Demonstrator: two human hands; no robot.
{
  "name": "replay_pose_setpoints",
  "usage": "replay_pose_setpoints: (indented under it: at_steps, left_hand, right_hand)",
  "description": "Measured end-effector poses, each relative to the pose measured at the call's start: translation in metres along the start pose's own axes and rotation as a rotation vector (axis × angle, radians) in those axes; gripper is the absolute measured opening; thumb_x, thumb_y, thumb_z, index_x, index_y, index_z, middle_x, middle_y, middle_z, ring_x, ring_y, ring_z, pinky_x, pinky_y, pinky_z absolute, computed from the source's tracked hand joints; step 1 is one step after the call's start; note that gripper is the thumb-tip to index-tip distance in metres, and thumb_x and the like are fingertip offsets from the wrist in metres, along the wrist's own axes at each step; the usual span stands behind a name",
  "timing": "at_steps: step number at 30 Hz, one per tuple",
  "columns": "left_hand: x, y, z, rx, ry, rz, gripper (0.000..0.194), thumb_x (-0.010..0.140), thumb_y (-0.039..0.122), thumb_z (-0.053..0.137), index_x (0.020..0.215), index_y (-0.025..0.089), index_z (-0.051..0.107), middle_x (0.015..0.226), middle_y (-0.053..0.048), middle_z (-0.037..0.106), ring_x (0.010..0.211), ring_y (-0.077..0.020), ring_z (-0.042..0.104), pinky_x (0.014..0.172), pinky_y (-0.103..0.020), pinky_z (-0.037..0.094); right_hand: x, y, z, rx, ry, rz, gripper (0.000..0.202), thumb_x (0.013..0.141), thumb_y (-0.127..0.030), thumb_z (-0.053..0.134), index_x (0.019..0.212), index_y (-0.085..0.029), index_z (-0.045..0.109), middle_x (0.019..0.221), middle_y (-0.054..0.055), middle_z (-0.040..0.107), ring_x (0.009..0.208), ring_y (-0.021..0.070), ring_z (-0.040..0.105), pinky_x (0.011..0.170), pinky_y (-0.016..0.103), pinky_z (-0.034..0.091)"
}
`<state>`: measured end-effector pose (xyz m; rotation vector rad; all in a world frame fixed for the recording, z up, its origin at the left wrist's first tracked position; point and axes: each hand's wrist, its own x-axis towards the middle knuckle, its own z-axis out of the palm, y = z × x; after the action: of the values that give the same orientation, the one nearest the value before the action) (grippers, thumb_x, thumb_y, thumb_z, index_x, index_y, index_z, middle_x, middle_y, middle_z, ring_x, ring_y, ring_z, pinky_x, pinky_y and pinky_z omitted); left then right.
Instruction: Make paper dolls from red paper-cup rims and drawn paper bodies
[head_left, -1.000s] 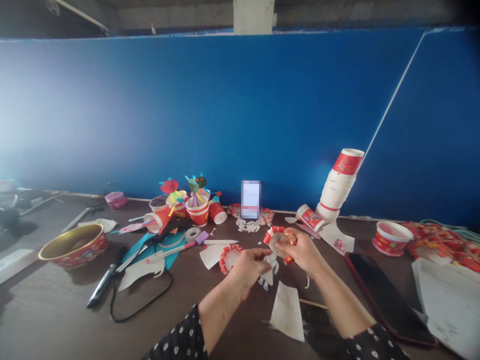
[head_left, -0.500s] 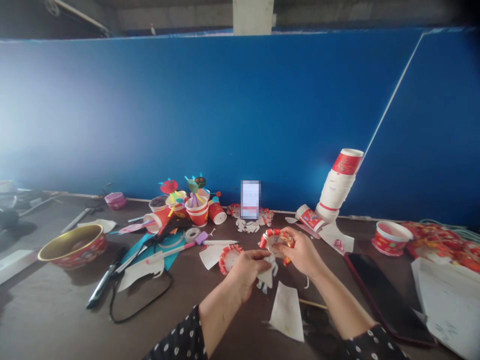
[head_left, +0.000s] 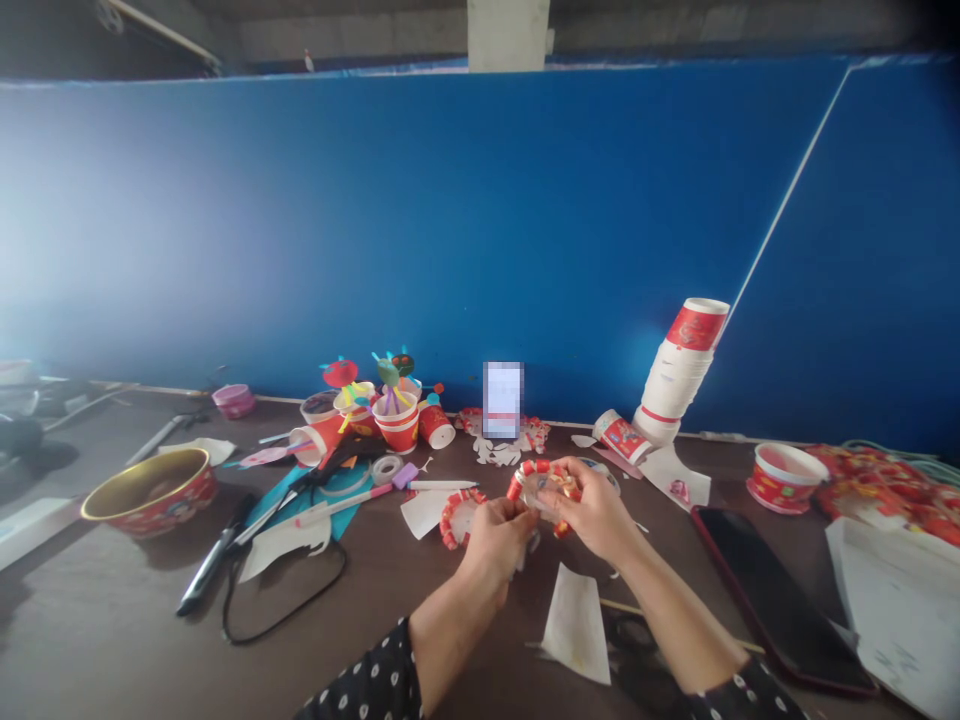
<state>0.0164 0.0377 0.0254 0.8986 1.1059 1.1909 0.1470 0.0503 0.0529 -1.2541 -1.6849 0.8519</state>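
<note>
In front of me my right hand (head_left: pixel 596 512) grips a paper cup piece with a curled red rim (head_left: pixel 536 482), its thumb inside the pale middle. My left hand (head_left: pixel 498 540) is closed, fingertips pinched together right beside that piece. A white paper cutout (head_left: pixel 533 543) shows only in part behind those fingers; the rest of it is hidden. Just left of my left hand lies a second curled red-rimmed paper cup piece (head_left: pixel 454 520). Below my hands a white paper scrap (head_left: pixel 576 625) rests on the dark table (head_left: pixel 390 630).
A phone with a lit screen (head_left: pixel 502 400) stands at the back. On the left are a gold-lined bowl (head_left: pixel 150 500), a pen (head_left: pixel 214 560) and decorated paper cups (head_left: pixel 396 430). On the right are a leaning cup stack (head_left: pixel 675 380), a dark phone (head_left: pixel 780 600) and a red cup (head_left: pixel 784 478).
The white cutout that hung below my left hand is now mostly hidden behind it. My left fingers have shifted slightly, and the red-rimmed piece has moved a little left and turned.
</note>
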Motion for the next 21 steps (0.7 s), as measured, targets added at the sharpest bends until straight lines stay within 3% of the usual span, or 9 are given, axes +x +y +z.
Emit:
replay_pose_setpoints:
  at_steps: [4,7,14,21]
  left_hand:
    - [0.001,0.0,-0.001,-0.024,0.102,0.043,0.026,0.054,0.031,0.069,0.048,0.012,0.053,0.038,0.003,0.045,0.035,-0.0046,0.035,0.037,-0.018,0.023]
    - [0.002,-0.001,-0.003,-0.048,0.121,0.039,0.024,0.055,0.032,0.069,0.055,0.011,0.06,0.045,0.0,0.052,0.04,-0.0063,0.042,0.041,-0.018,0.029]
    - [0.001,0.0,-0.003,-0.124,-0.015,0.013,0.028,0.057,0.033,0.068,0.072,0.01,0.067,0.059,-0.005,0.062,0.059,-0.0134,0.056,0.056,-0.021,0.04]
    - [0.003,0.001,-0.005,-0.104,0.042,-0.011,0.023,0.057,0.03,0.067,0.062,0.008,0.063,0.05,-0.004,0.057,0.044,-0.0099,0.048,0.041,-0.019,0.033]
  right_hand:
    - [0.0,0.005,0.001,0.205,-0.076,0.083,0.034,0.07,-0.038,0.057,0.095,-0.015,0.052,0.076,0.004,0.063,0.067,0.0161,0.058,0.06,0.027,0.045]
    - [0.002,0.01,0.003,0.175,-0.084,0.103,0.024,0.069,-0.032,0.059,0.086,-0.015,0.057,0.073,0.002,0.063,0.066,0.0152,0.056,0.061,0.026,0.043]
    - [0.004,0.014,0.005,0.134,-0.017,0.182,0.016,0.067,-0.026,0.055,0.078,-0.016,0.061,0.062,-0.001,0.06,0.056,0.0131,0.052,0.054,0.024,0.04]
    - [0.004,0.014,0.004,0.183,-0.03,0.188,0.021,0.065,-0.028,0.058,0.082,-0.017,0.061,0.068,0.0,0.063,0.062,0.0146,0.055,0.058,0.025,0.042]
